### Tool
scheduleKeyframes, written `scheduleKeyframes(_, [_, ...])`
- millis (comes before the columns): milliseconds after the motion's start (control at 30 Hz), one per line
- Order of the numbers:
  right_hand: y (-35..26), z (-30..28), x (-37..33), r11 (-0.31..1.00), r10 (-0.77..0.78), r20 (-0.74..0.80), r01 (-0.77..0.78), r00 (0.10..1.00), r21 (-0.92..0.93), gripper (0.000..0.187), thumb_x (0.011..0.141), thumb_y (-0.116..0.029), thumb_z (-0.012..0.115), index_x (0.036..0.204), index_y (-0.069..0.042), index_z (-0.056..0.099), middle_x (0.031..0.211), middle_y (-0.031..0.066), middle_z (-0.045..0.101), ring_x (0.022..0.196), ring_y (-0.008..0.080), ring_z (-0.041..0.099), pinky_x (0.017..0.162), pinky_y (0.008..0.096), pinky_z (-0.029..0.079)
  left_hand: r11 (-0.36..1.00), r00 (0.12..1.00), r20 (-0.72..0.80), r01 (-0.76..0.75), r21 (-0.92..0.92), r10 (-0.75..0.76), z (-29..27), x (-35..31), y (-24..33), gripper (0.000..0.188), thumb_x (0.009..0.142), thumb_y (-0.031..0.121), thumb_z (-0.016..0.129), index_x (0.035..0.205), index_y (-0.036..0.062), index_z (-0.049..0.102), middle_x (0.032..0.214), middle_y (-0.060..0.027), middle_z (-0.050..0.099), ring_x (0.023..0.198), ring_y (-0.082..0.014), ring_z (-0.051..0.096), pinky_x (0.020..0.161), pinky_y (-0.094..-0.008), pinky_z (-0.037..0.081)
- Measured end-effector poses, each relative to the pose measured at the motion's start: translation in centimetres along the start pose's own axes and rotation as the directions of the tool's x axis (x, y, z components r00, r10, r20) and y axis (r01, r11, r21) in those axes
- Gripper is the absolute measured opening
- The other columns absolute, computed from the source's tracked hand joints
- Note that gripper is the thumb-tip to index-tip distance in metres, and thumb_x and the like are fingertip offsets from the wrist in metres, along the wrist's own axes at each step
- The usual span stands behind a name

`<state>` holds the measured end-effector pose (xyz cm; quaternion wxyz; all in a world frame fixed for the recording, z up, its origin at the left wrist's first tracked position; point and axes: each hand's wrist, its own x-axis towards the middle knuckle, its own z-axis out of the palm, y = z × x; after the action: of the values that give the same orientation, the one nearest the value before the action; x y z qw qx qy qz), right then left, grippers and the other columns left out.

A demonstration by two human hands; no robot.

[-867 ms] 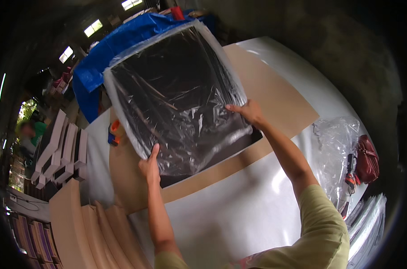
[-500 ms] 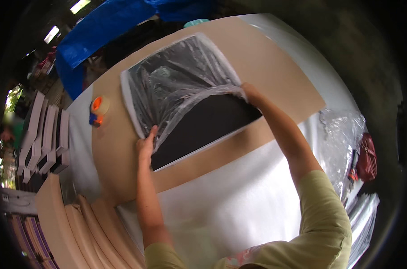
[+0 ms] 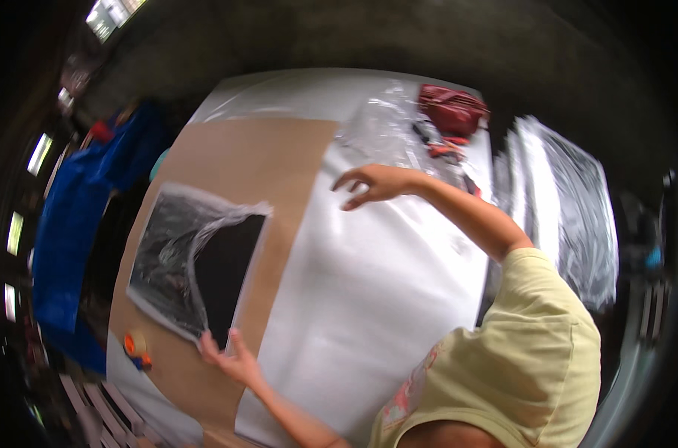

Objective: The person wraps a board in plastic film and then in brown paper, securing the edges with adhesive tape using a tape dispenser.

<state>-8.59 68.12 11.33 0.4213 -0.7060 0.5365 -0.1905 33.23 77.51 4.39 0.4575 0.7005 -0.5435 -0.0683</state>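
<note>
A flat black panel [image 3: 224,275] lies on brown cardboard, its far-left part inside a clear plastic bag [image 3: 163,257]. The bag's mouth is gathered in a curve across the panel, leaving the right part bare. At the near corner, my left hand [image 3: 233,361] grips the panel's edge by the bag's mouth, thumb and fingers either side of that corner. My right hand [image 3: 380,184] hovers over the white table covering with bent, parted fingers and nothing in them. It is nearest to a heap of crumpled clear plastic [image 3: 387,134].
Brown cardboard [image 3: 298,160] spreads over the white-covered table [image 3: 354,321]. A tape dispenser [image 3: 136,346] sits near its left edge. Red-handled tools [image 3: 449,148] and a maroon pouch [image 3: 452,110] lie at the far right. Plastic-wrapped panels [image 3: 570,201] stand beyond the right edge; a blue tarp [image 3: 70,231] hangs left.
My view has swung to the right. My right hand has let go of the bag's mouth and moved away to the right. My left hand stays at the panel's near corner.
</note>
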Motion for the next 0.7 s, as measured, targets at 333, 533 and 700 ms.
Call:
scheduleKeyframes(333, [5.5, -2.5, -48.9, 0.768, 0.550, -0.733, -0.586, 0.400, 0.256, 0.056, 0.075, -0.034, 0.070, 0.117, -0.002, 0.054, 0.118, 0.0152, 0.056, 0.109, 0.0295, 0.053, 0.091, 0.0373, 0.042, 0.664, 0.289, 0.843, 0.522, -0.536, 0.454, 9.2, -27.5, 24.4, 0.030, 0.081, 0.007, 0.066, 0.108, -0.0004, 0.056, 0.104, -0.0096, 0.061, 0.098, -0.0159, 0.059, 0.086, -0.0269, 0.045])
scheduleKeyframes(533, [14.2, -2.4, -68.2, 0.482, 0.482, -0.845, -0.736, -0.231, 0.476, 0.064, 0.072, -0.043, 0.069, 0.116, 0.000, 0.054, 0.116, 0.0215, 0.056, 0.110, 0.0327, 0.052, 0.092, 0.0376, 0.040, 0.706, 0.117, 0.854, 0.512, -0.490, 0.507, 12.3, -33.9, 33.0, 0.068, 0.080, 0.023, 0.068, 0.132, -0.0032, 0.033, 0.125, -0.0190, 0.047, 0.117, -0.0262, 0.046, 0.096, -0.0350, 0.037])
scheduleKeyframes(700, [23.8, -4.5, -75.4, 0.500, 0.591, -0.773, -0.646, -0.231, 0.576, 0.065, 0.076, -0.054, 0.061, 0.111, 0.000, 0.057, 0.105, 0.0208, 0.061, 0.102, 0.0309, 0.058, 0.087, 0.0360, 0.043, 0.807, 0.007, 0.935, 0.503, -0.310, 0.355, 19.3, -37.8, 39.4, 0.089, 0.085, 0.042, 0.058, 0.138, -0.0069, 0.007, 0.140, -0.0271, 0.023, 0.130, -0.0314, 0.028, 0.105, -0.0347, 0.024])
